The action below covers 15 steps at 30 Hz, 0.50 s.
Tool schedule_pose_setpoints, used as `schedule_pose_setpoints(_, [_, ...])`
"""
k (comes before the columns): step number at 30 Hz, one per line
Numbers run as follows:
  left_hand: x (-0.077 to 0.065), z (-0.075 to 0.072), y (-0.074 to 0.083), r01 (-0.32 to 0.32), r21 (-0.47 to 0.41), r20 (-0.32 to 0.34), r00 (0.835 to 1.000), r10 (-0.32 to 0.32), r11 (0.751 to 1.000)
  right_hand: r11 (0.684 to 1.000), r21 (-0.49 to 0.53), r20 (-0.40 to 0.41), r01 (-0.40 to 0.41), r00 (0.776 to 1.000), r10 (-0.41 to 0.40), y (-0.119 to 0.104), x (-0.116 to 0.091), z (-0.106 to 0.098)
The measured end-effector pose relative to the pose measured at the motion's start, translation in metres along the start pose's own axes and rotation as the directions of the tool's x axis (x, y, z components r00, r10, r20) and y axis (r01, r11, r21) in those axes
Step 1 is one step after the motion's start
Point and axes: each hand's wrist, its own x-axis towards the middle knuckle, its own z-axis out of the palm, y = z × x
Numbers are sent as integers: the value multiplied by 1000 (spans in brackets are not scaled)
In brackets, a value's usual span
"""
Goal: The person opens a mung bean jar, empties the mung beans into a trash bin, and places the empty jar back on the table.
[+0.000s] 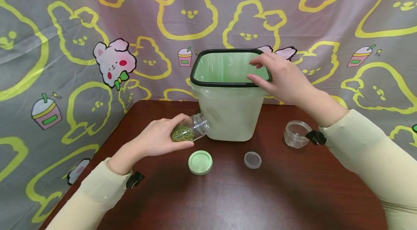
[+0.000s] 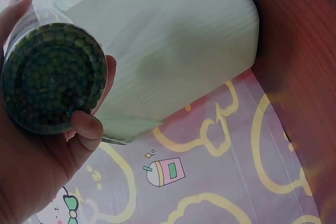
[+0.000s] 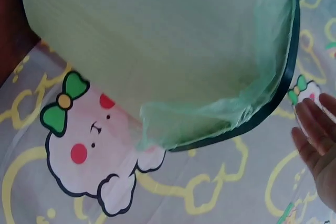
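Note:
My left hand point(image 1: 158, 136) grips a clear jar point(image 1: 199, 124) of green beans point(image 1: 181, 134), tilted on its side with its uncapped mouth toward the bin. In the left wrist view the jar's round base faces the camera, packed with beans point(image 2: 55, 74), fingers curled round its side. A pale green trash bin point(image 1: 231, 114) stands upright behind, with a black rim point(image 1: 224, 85) over a thin green liner bag point(image 1: 224, 67). At the bin's right rim hovers my right hand point(image 1: 283, 78), fingers spread from the thumb, holding nothing.
A light green lid point(image 1: 200, 163) and a grey translucent lid point(image 1: 252, 160) lie on the dark red-brown table point(image 1: 221, 197). A second clear jar point(image 1: 296, 136), uncapped, stands at the right by my right sleeve. Behind hangs a patterned cloth point(image 1: 202, 5).

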Motion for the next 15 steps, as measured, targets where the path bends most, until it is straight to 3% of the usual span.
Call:
schedule_pose_setpoints(5, [-1, 1, 0, 6, 0, 0, 1000, -6, 1000, 981, -44, 114, -190, 974, 194, 13, 15, 2])
schedule_pose_setpoints(9, [-1, 1, 0, 11, -11, 6, 1000, -11, 1000, 940, -97, 229, -327, 912, 341, 22, 20, 4])
schedule_pose_setpoints(15, [-2, 0, -1, 24, -20, 15, 1000, -24, 999, 878, -178, 332, -444, 813, 479, 28, 18, 7])
